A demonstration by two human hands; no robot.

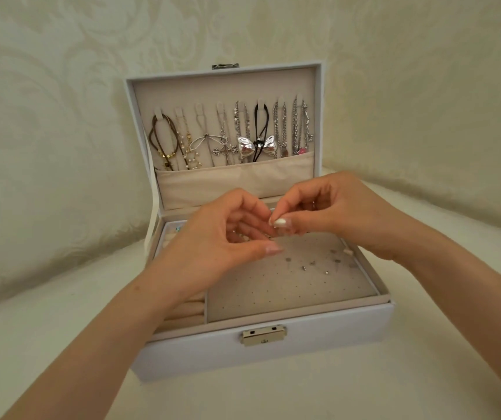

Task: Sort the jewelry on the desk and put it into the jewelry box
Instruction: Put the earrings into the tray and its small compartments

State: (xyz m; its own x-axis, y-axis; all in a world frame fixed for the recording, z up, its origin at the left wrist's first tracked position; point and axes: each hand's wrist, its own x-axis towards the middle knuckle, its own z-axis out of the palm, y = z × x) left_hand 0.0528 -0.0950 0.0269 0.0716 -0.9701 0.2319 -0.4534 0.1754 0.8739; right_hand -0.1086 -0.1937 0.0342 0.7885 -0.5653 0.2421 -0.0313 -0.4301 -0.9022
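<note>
Two hands meet just above the open jewelry box (200, 356) on the desk (61, 344), over its earring pad (273, 286). The right hand (334, 213) has a narrow grip, pinching a tiny piece (272, 217) too small to identify. The left hand (222, 237) curls beside it; whether its grip holds anything, I cannot tell. Necklaces (228, 137) hang in the lid.

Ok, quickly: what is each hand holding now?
Left hand: fingers curled, contents cannot be told.
Right hand: pinches a tiny item, too small to name.
</note>
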